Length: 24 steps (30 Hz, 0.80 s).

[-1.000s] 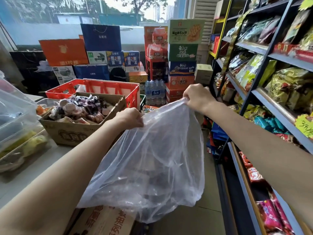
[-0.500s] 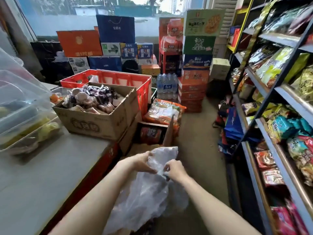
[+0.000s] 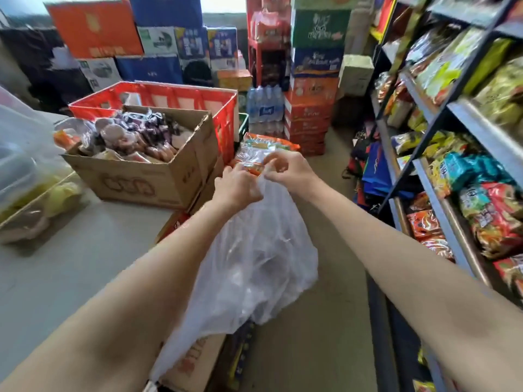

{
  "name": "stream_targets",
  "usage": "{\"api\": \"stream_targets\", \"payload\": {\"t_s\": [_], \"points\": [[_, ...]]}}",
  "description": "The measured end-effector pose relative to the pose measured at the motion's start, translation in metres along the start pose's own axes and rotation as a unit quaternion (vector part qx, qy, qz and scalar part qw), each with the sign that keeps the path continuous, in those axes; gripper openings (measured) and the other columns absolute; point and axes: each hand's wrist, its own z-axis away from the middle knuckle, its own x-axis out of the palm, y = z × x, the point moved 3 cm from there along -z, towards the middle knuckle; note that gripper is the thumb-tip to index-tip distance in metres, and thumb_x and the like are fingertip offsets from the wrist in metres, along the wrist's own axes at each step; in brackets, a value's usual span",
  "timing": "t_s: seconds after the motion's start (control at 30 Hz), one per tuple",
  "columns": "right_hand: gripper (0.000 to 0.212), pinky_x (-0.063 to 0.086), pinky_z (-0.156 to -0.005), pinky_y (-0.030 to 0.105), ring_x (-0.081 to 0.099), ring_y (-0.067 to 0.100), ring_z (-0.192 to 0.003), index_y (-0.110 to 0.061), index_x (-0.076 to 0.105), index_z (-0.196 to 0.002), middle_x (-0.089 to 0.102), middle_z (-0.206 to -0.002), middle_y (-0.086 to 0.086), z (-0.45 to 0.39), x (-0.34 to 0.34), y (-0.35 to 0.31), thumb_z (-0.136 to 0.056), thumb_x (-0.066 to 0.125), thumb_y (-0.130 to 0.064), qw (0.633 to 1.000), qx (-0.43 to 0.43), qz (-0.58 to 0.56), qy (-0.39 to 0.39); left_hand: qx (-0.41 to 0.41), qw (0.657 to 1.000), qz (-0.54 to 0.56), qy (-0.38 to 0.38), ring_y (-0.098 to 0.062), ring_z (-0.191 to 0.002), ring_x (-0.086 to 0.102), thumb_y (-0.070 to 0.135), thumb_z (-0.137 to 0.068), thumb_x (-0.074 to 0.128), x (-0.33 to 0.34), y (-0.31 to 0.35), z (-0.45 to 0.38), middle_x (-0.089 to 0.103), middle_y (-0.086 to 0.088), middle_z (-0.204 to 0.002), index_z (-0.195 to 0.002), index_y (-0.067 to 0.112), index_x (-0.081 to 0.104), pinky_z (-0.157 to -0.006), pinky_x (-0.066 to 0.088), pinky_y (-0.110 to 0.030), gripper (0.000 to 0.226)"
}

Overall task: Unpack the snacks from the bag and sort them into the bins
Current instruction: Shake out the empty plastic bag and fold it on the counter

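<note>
Left hand: the left hand (image 3: 236,188) is raised in front of the body with its fingers curled round the gathered top of the plastic bag (image 3: 254,261), which is gripped there.
Right hand: the right hand (image 3: 285,171) is held just beside the left one, almost touching it; the same bunched top edge of the bag is pinched between its thumb and fingers.
Bag: the thin, translucent bag is hung below both hands, between the two forearms; it is crumpled, and what is inside cannot be told through the film.
Cardboard box: an open cardboard box (image 3: 141,182) is set to the left of the hands, near the left one, on the counter (image 3: 70,264); it is filled with small wrapped snacks (image 3: 133,134) in purple, pink and brown.
Red crate: a red plastic crate (image 3: 226,120) is placed behind the box, beyond the left hand.
Clear bins: clear plastic bins (image 3: 25,176) are stacked far left of the hands, on the counter; yellowish contents are seen through the walls.
Snack pack beyond hands: a clear pack with orange edges (image 3: 263,148) is seen just beyond the fingers, partly hidden by them.
Shelves: shelves (image 3: 458,114) loaded with coloured snack packets are ranged to the right of the right arm.
Stacked cartons: cartons (image 3: 311,89) and a pack of water bottles (image 3: 264,108) are piled well beyond both hands, on the floor.
</note>
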Motion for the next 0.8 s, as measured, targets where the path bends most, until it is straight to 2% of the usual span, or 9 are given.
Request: {"api": "stream_targets", "payload": {"t_s": [0.1, 0.23, 0.3, 0.37, 0.47, 0.57, 0.63, 0.7, 0.8], "points": [[0.075, 0.046, -0.082, 0.018, 0.056, 0.013, -0.098, -0.016, 0.036, -0.137, 0.055, -0.112, 0.003, -0.005, -0.039, -0.031, -0.075, 0.078, -0.011, 0.995, 0.03, -0.015, -0.089, 0.057, 0.99, 0.107, -0.077, -0.021, -0.094, 0.06, 0.021, -0.086, 0.066, -0.061, 0.026, -0.001, 0.066, -0.009, -0.097, -0.103, 0.004, 0.066, -0.078, 0.042, -0.024, 0.024], [0.036, 0.045, -0.073, 0.006, 0.055, 0.005, -0.089, -0.021, 0.054, -0.106, 0.055, -0.097, -0.009, 0.016, -0.044, -0.049, -0.078, 0.075, -0.01, 0.962, 0.075, 0.094, -0.247, 0.125, 0.96, 0.218, -0.124, 0.005, -0.057, 0.06, 0.002, -0.083, 0.067, -0.115, 0.029, 0.03, 0.064, 0.013, -0.061, -0.083, 0.001, 0.064, -0.058, 0.046, -0.008, 0.004], [0.021, 0.049, -0.072, 0.02, 0.059, 0.016, -0.082, -0.02, 0.062, -0.086, 0.062, -0.086, -0.001, 0.016, -0.04, -0.057, -0.074, 0.079, -0.016, 0.962, 0.067, 0.117, -0.237, 0.108, 0.968, 0.2, -0.102, 0.001, -0.063, 0.061, 0.007, -0.08, 0.072, -0.132, 0.01, 0.042, 0.064, 0.009, -0.073, -0.092, 0.003, 0.066, -0.058, 0.047, -0.007, 0.014], [0.024, 0.04, -0.056, 0.017, 0.05, 0.015, -0.064, -0.015, 0.058, -0.065, 0.054, -0.065, 0.0, 0.005, -0.052, -0.07, -0.074, 0.079, -0.021, 0.98, 0.031, 0.152, -0.123, 0.055, 0.979, 0.195, -0.028, -0.009, -0.072, 0.058, 0.008, -0.078, 0.073, -0.148, -0.017, 0.049, 0.062, 0.002, -0.077, -0.092, 0.004, 0.066, -0.056, 0.045, -0.01, 0.016], [0.021, 0.037, -0.054, 0.018, 0.051, 0.004, -0.057, -0.008, 0.061, -0.076, 0.054, -0.064, -0.002, -0.002, -0.067, -0.103, -0.077, 0.077, -0.021, 0.985, -0.084, 0.141, 0.047, -0.038, 0.976, 0.177, 0.121, -0.021, -0.086, 0.055, 0.009, -0.077, 0.074, -0.172, -0.058, 0.06, 0.059, -0.006, -0.088, -0.1, 0.0, 0.064, -0.066, 0.044, -0.019, 0.027], [0.01, 0.047, -0.065, 0.021, 0.058, -0.001, -0.052, -0.01, 0.066, -0.076, 0.063, -0.064, -0.002, 0.008, -0.042, -0.119, -0.077, 0.075, -0.009, 0.965, -0.105, 0.18, -0.156, -0.071, 0.979, 0.145, 0.121, -0.028, -0.116, 0.05, 0.018, -0.071, 0.08, -0.177, -0.07, 0.075, 0.054, -0.008, -0.121, -0.132, 0.008, 0.046, -0.096, 0.04, -0.033, 0.07], [0.01, 0.052, -0.074, 0.031, 0.063, 0.014, -0.067, -0.013, 0.066, -0.075, 0.066, -0.073, 0.006, 0.01, -0.034, -0.124, -0.077, 0.076, -0.01, 0.964, -0.131, 0.169, -0.156, -0.022, 0.989, 0.072, 0.131, -0.029, -0.126, 0.044, 0.032, -0.068, 0.082, -0.178, -0.053, 0.085, 0.047, -0.007, -0.137, -0.142, 0.019, 0.033, -0.106, 0.035, -0.043, 0.09], [0.016, 0.053, -0.079, 0.032, 0.063, 0.023, -0.079, -0.004, 0.067, -0.087, 0.066, -0.087, 0.014, 0.012, -0.036, -0.135, -0.077, 0.075, -0.013, 0.98, -0.144, 0.061, -0.123, -0.004, 0.99, -0.068, 0.124, -0.029, -0.129, 0.041, 0.041, -0.072, 0.078, -0.173, -0.033, 0.091, 0.049, -0.004, -0.139, -0.142, 0.029, 0.032, -0.107, 0.031, -0.05, 0.085], [0.015, 0.052, -0.074, 0.022, 0.06, 0.01, -0.071, -0.008, 0.067, -0.089, 0.065, -0.083, 0.004, 0.022, -0.033, -0.133, -0.078, 0.074, -0.014, 0.976, -0.145, 0.004, -0.163, -0.043, 0.976, -0.213, 0.031, -0.024, -0.117, 0.05, 0.028, -0.086, 0.066, -0.156, -0.011, 0.1, 0.061, -0.003, -0.115, -0.12, 0.022, 0.059, -0.102, 0.034, -0.045, 0.035]]}}
